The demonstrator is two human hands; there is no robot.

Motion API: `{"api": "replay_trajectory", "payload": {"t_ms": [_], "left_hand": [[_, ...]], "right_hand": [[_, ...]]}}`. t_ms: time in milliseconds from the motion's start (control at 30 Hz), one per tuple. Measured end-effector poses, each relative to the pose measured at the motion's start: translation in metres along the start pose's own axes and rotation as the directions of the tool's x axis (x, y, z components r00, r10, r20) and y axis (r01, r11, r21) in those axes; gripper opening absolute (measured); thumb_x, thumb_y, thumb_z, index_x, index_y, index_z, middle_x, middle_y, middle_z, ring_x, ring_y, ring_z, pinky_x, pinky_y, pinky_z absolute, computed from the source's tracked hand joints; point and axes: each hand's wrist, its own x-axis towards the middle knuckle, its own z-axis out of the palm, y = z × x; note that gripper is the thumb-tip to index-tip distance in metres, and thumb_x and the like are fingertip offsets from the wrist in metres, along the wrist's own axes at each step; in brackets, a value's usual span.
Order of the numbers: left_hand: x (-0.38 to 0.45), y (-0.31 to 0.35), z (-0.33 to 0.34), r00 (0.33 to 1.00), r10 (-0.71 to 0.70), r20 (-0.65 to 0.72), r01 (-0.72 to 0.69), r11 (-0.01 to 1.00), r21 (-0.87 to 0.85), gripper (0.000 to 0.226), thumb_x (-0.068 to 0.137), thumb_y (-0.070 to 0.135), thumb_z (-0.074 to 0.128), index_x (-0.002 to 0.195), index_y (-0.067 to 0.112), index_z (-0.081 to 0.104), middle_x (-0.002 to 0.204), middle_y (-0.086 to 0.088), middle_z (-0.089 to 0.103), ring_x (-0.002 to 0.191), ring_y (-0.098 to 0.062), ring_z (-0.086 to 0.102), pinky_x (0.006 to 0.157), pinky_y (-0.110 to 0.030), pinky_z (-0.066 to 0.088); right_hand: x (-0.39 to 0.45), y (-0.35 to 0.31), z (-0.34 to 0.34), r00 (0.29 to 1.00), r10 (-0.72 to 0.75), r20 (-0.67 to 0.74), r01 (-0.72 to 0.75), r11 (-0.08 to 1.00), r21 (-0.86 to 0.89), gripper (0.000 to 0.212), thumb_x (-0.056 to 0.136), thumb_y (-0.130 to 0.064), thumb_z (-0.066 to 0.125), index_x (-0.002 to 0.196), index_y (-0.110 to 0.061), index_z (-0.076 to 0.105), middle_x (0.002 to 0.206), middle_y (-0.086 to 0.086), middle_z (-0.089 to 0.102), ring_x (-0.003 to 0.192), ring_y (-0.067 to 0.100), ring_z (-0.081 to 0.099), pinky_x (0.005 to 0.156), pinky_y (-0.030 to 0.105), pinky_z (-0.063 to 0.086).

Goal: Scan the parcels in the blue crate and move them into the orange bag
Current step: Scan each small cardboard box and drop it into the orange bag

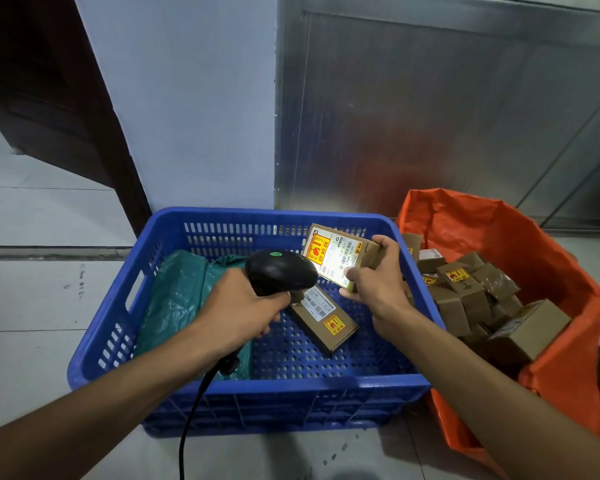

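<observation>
My left hand (243, 306) grips a black barcode scanner (281, 271) above the blue crate (222, 386). Its green light is on and its beam lights the label of a small cardboard parcel (336, 252). My right hand (378, 275) holds that parcel tilted over the crate's right side, label facing the scanner. A second flat cardboard parcel (323, 317) lies on the crate floor below, and a green plastic mailer bag (184, 299) lies at the crate's left. The orange bag (551, 258) stands open to the right, filled with several cardboard parcels (471, 296).
The scanner's black cable (191, 410) hangs down over the crate's front wall to the floor. A metal panel (447, 116) and a pale wall stand behind crate and bag. A dark door frame (66, 98) is at the left, with tiled floor around.
</observation>
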Motion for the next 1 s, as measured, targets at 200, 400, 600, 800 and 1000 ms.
{"api": "replay_trajectory", "payload": {"t_ms": [200, 400, 600, 800, 1000], "left_hand": [[0.0001, 0.0013, -0.0001, 1.0, -0.002, 0.005, 0.002, 1.0, 0.001, 0.008, 0.088, 0.016, 0.073, 0.095, 0.014, 0.075, 0.053, 0.003, 0.066, 0.047, -0.01, 0.06, 0.052, -0.027, 0.048], [-0.0021, 0.0029, 0.0001, 1.0, -0.003, -0.001, 0.003, 1.0, 0.0, 0.009, 0.087, 0.018, 0.074, 0.093, 0.013, 0.075, 0.054, 0.002, 0.065, 0.047, -0.01, 0.059, 0.051, -0.026, 0.048], [-0.0016, 0.0036, 0.0005, 1.0, -0.012, -0.008, 0.012, 1.0, 0.0, 0.009, 0.087, 0.017, 0.073, 0.094, 0.013, 0.075, 0.055, 0.002, 0.066, 0.048, -0.011, 0.059, 0.053, -0.027, 0.048], [-0.0014, 0.0029, 0.0009, 1.0, -0.012, -0.007, 0.012, 1.0, -0.004, 0.01, 0.087, 0.017, 0.073, 0.096, 0.013, 0.075, 0.056, 0.001, 0.066, 0.049, -0.012, 0.06, 0.054, -0.027, 0.048], [-0.0024, 0.0043, 0.0011, 1.0, -0.003, 0.0, 0.003, 1.0, -0.003, 0.01, 0.086, 0.019, 0.075, 0.095, 0.014, 0.075, 0.055, 0.002, 0.066, 0.049, -0.012, 0.06, 0.054, -0.027, 0.048]], "right_hand": [[-0.0004, -0.0008, 0.0011, 1.0, -0.009, 0.005, 0.009, 1.0, 0.002, 0.079, 0.088, 0.013, 0.061, 0.139, -0.04, 0.033, 0.139, 0.008, 0.042, 0.116, 0.028, 0.052, 0.078, 0.048, 0.063], [-0.0022, -0.0008, -0.0001, 1.0, -0.013, 0.026, 0.013, 1.0, 0.027, 0.077, 0.088, 0.014, 0.06, 0.138, -0.039, 0.034, 0.139, 0.008, 0.04, 0.119, 0.028, 0.051, 0.074, 0.042, 0.063], [-0.0014, 0.0004, -0.0003, 1.0, -0.007, 0.027, 0.006, 1.0, 0.019, 0.078, 0.088, 0.013, 0.062, 0.138, -0.04, 0.033, 0.14, 0.008, 0.039, 0.121, 0.029, 0.05, 0.077, 0.044, 0.063], [-0.0019, -0.0008, 0.0006, 1.0, -0.008, 0.03, 0.008, 1.0, 0.016, 0.079, 0.088, 0.012, 0.062, 0.139, -0.039, 0.032, 0.14, 0.007, 0.039, 0.122, 0.029, 0.05, 0.077, 0.044, 0.063], [-0.0028, -0.0009, 0.0008, 1.0, -0.006, 0.018, 0.005, 1.0, 0.016, 0.078, 0.089, 0.012, 0.061, 0.14, -0.038, 0.033, 0.141, 0.007, 0.04, 0.121, 0.029, 0.051, 0.076, 0.044, 0.064]]}}
